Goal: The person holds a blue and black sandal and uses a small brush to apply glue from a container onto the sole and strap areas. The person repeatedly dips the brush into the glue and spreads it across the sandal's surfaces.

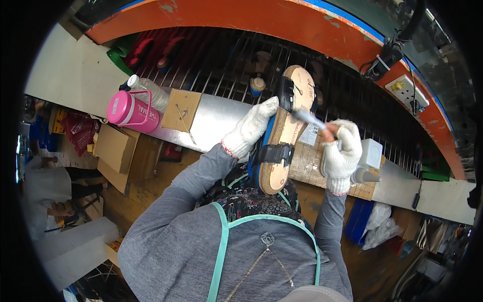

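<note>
A sandal (280,131) on a blue shoe last is held nearly upright in front of me, its tan underside facing up, with black straps (274,154) folded over the edges. My left hand (250,126), in a white knitted glove, grips it by its left side near the upper strap. In my right hand (341,156), gloved but with bare fingertips showing, is a pale-handled brush (310,119). Its blurred grey head is at the middle of the sole; whether it touches cannot be made out.
Left on the metal ledge are a pink jug (132,111), a clear bottle (151,93) and a cardboard piece (181,110) with a thin stick. Right stand a white container (371,153) and a grey nozzle (366,175). Beyond run metal bars under an orange frame (322,38). Another person (48,189) is at far left.
</note>
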A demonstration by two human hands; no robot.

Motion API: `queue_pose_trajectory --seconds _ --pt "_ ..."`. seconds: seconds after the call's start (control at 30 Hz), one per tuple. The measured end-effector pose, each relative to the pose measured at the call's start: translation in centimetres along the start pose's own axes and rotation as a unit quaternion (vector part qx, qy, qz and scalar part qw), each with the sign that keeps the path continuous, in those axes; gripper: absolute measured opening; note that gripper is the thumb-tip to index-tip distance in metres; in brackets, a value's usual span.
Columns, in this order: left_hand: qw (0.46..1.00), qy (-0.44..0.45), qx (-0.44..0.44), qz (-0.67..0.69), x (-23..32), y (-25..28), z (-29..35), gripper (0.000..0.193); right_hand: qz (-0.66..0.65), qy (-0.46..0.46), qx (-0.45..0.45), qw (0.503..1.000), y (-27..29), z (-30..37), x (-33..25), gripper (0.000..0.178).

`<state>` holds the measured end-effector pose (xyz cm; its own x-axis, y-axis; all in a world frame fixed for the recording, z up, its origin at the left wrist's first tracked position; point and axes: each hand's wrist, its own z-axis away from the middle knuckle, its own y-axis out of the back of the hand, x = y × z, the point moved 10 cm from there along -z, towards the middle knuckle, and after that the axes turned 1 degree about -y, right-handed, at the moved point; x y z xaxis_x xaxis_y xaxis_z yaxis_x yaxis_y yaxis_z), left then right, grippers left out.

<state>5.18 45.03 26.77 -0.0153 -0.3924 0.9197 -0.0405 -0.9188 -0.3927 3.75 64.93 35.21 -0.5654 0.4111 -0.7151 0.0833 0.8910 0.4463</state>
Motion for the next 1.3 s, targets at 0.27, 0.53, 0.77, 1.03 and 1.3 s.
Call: queue_pose_trajectory --seconds 0.27,0.53,0.77,1.03,1.3 --pt "0.988 0.074 0.087 0.106 -1.9 1.3 0.7 0.057 -0.023 -0.108 -0.087 0.990 -2.0 3.9 0.7 0.017" --pt "0.993 0.053 0.087 0.052 -2.5 2.3 0.7 0.061 0.086 -0.049 -0.011 0.995 -2.4 2.6 -0.5 0.017" --pt "0.997 0.016 0.073 -0.020 -0.8 2.6 1.5 0.057 0.180 0.062 0.042 0.981 -2.5 1.2 -2.9 0.017" --pt "0.994 -0.014 0.081 -0.074 0.0 4.0 0.8 0.064 0.094 0.028 -0.034 0.995 -3.8 1.5 -1.0 0.017" --pt "0.994 0.017 0.107 -0.022 0.1 5.2 0.9 0.063 0.079 0.032 -0.085 0.993 -4.4 2.7 -1.0 0.019"
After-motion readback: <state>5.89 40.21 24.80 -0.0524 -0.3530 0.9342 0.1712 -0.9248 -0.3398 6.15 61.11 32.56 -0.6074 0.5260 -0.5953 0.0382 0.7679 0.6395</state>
